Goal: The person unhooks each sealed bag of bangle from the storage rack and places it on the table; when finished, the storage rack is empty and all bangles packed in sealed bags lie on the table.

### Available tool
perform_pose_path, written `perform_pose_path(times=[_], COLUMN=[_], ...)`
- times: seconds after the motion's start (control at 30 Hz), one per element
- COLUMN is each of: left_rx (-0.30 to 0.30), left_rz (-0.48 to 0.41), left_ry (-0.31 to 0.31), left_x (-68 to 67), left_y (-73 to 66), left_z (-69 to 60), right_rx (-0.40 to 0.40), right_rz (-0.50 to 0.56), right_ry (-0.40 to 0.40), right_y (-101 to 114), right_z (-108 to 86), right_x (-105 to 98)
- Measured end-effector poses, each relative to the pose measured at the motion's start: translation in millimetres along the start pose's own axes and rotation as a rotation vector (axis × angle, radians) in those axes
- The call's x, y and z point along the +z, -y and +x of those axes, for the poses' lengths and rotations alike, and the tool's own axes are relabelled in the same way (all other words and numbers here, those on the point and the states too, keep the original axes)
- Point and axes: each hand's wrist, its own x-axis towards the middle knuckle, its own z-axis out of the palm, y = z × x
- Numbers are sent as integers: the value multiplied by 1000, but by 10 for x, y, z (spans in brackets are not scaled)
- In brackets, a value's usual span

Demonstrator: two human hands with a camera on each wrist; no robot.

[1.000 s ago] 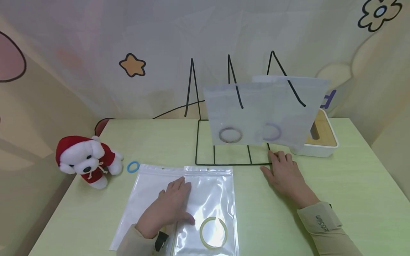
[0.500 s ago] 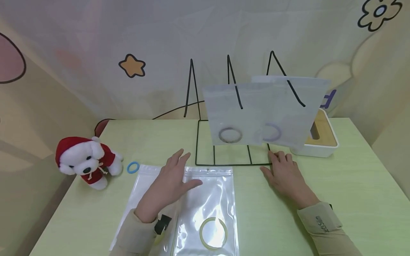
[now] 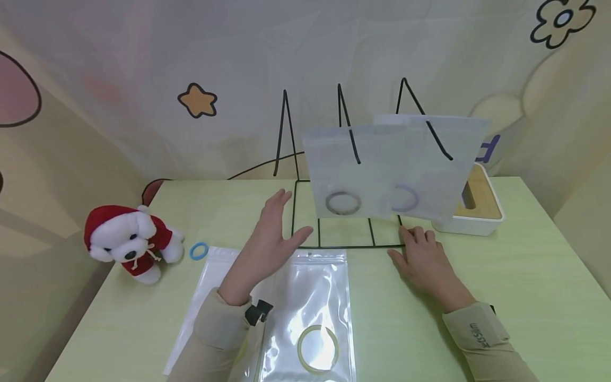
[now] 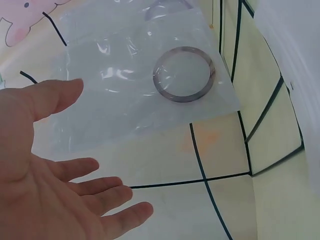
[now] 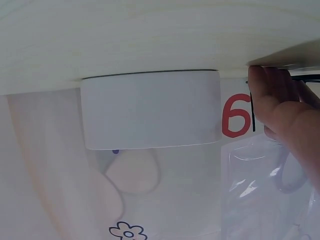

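Note:
Over the flat zip bags my left hand [image 3: 267, 244] hovers, fingers spread and thumb out, holding nothing. One bag [image 3: 315, 297] on the table contains a yellow ring [image 3: 299, 347]; another white bag [image 3: 191, 329] lies partly beneath it and under my forearm. My right hand [image 3: 427, 265] holds the front right corner of the black wire rack [image 3: 346, 246], thumb and fingers on either side of the wire. Two translucent bags [image 3: 353, 170] hang on the rack's middle and right hooks, with a dark ring [image 4: 184, 75] and a purple ring [image 3: 406, 197] inside. The left hook [image 3: 279, 138] carries no bag.
A plush dog [image 3: 129, 241] in a red outfit sits at the table's left edge, near a small blue ring [image 3: 198, 251]. Behind my right hand stands a white box [image 3: 477, 223] with a wooden lid. A printed cloth [image 3: 238, 53] backs the table.
My left hand has lifted off the bags on the table and moved forward and right toward the rack. My right hand has stayed at the rack's corner.

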Motion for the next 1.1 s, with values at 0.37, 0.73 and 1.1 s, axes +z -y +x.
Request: perform_pose_path(times=[0.37, 0.73, 1.1], left_rx=[-1, 53, 90], left_rz=[-169, -249, -347], left_ry=[-119, -132, -111], left_x=[23, 109, 163], left_y=[-29, -87, -109], left_z=[238, 435, 494], right_rx=[10, 23, 21], right_rz=[-4, 7, -6], right_ry=[26, 18, 7], right_y=[-1, 2, -2], right_z=[17, 17, 5], right_x=[-4, 1, 4])
